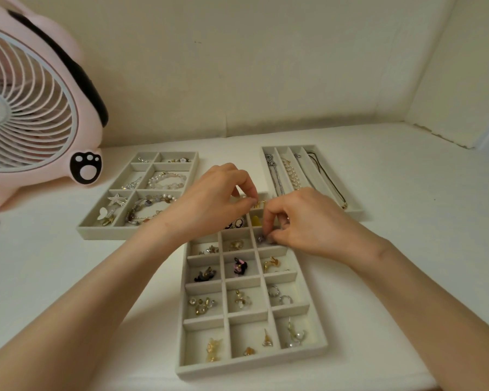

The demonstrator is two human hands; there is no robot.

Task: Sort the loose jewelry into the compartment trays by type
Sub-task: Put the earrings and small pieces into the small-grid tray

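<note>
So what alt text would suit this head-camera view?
Two bare hands work over a grey earring tray of small compartments; the right hand pinches a small purplish piece, the left hand curls by a gold piece. Behind lie a bracelet tray, necklace tray and pink fan.

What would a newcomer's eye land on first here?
The big pink fan with a paw print, far left on the table. Then the two hands meeting over the far end of the centre tray: the right hand pinches a small purplish piece in a right-column compartment, while the left hand pinches its fingertips beside a gold piece; whether it holds it is unclear.
</note>
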